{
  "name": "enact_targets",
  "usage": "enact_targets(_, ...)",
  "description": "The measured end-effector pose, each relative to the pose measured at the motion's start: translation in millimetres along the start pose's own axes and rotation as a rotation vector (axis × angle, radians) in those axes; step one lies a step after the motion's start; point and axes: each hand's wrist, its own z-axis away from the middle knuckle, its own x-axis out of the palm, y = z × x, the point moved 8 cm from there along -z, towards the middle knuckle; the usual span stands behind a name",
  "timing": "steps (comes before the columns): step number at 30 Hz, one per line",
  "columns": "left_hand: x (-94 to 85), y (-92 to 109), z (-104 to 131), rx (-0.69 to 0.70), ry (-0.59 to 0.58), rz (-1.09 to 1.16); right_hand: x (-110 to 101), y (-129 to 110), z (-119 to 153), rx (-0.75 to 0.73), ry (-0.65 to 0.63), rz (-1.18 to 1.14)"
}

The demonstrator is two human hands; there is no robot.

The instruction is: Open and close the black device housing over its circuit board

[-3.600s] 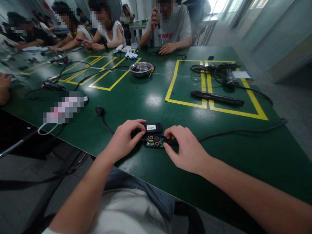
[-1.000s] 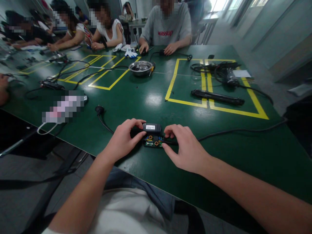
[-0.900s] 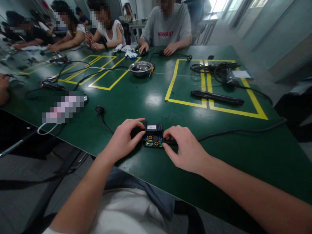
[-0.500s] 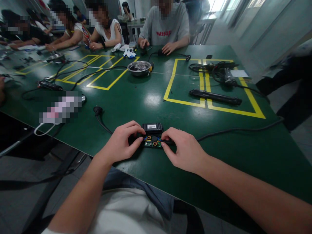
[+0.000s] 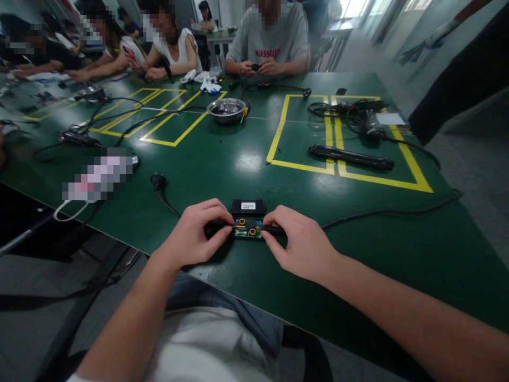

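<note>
A small circuit board (image 5: 247, 229) with copper-wound coils and a glass fuse lies near the table's front edge, in what looks like a black case half. Its black case cover (image 5: 248, 206), bearing a white label, rests just behind it. At the board's left end, my left hand (image 5: 201, 231) pinches a black cable, mostly hidden by the fingers. On the opposite end, my right hand (image 5: 296, 239) has thumb and fingers closed on the other black cable (image 5: 274, 229). The left cable leads to a black plug (image 5: 158, 181); the right one (image 5: 382, 212) runs across the table.
A metal bowl (image 5: 226, 110) holding small dark parts stands mid-table. Yellow tape (image 5: 302, 168) marks rectangles on the green tabletop (image 5: 397, 254). A long black bar-shaped piece (image 5: 352, 157) and tangled cables (image 5: 353, 114) lie right. Co-workers sit opposite; a gloved hand (image 5: 441, 34) shows upper right.
My hands stay almost in place at the board's ends. The co-worker opposite has brought both hands together around a small black object. At right, the standing person has shifted and a gloved hand now shows.
</note>
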Motion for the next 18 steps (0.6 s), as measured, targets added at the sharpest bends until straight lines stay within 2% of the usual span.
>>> enact_targets(4, -7.6, 0.3, 0.2, -0.004, 0.061, 0.03, -6.0, -1.7, 0.3, -0.009, 0.043, -0.057)
enact_targets(10, -0.3, -1.4, -1.0, -0.027, -0.018, -0.001, -3.1, 3.0, -1.6, 0.042, -0.014, -0.046)
enact_targets(18, 1.0, -4.3, 0.2, -0.033, -0.029, -0.015, -1.8, 2.6, -2.5, 0.044, -0.044, -0.009)
